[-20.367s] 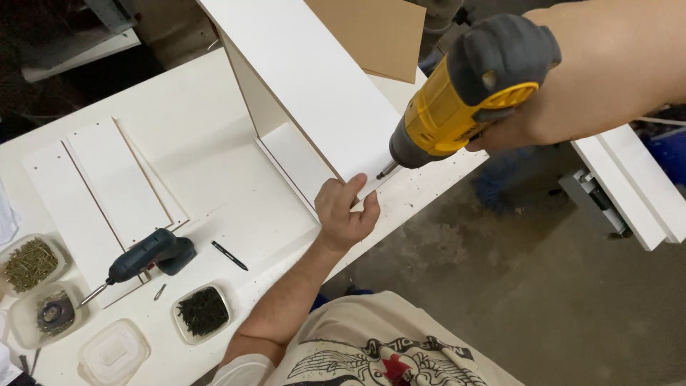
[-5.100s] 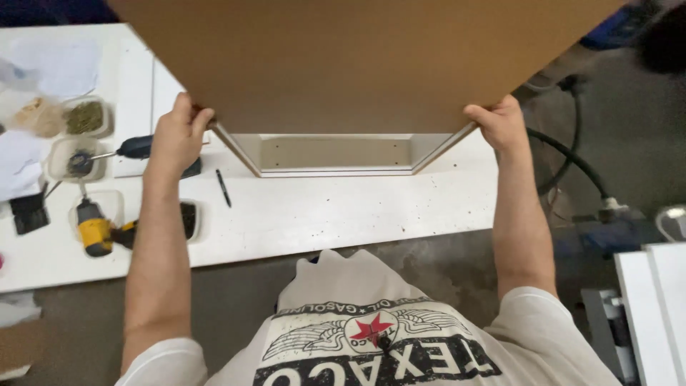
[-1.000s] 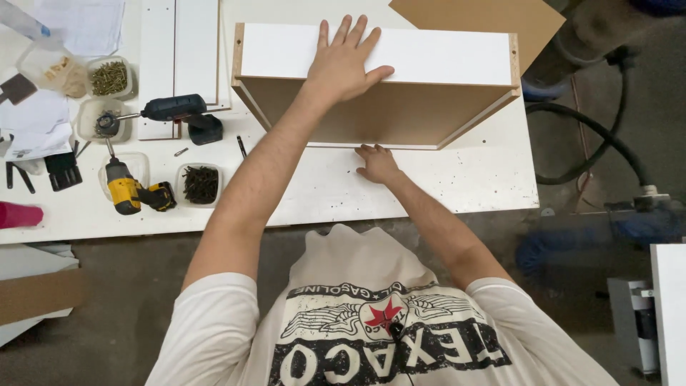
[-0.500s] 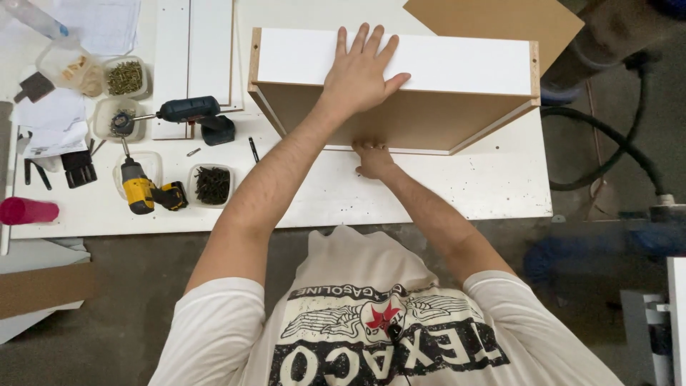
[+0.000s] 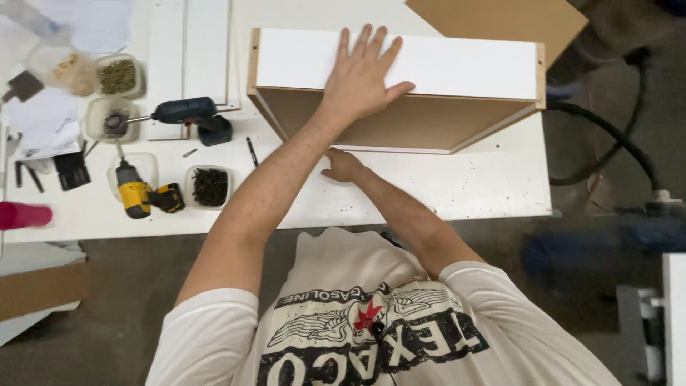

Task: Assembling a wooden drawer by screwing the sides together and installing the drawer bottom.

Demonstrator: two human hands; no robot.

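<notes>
A white box carcass [image 5: 464, 68] with a brown inner face lies on its side on the white workbench [image 5: 443, 189]. My left hand [image 5: 364, 78] rests flat on the box's white top panel, fingers spread. My right hand [image 5: 341, 166] is down on the bench just in front of the box's lower front edge. Its fingers are curled, with one pointing left. Whether it pinches anything small is hidden.
Left of the box lie a dark blue drill [image 5: 187, 114], a yellow driver [image 5: 139, 194], a black pen [image 5: 251, 151] and several tubs of screws [image 5: 210, 186]. White panels [image 5: 187, 50] lie at the back left, a brown board [image 5: 500, 18] at the back right. A black hose [image 5: 614, 143] runs across the floor.
My right hand has slid left along the box's lower front edge. My left hand stays flat on top. The view has shifted slightly.
</notes>
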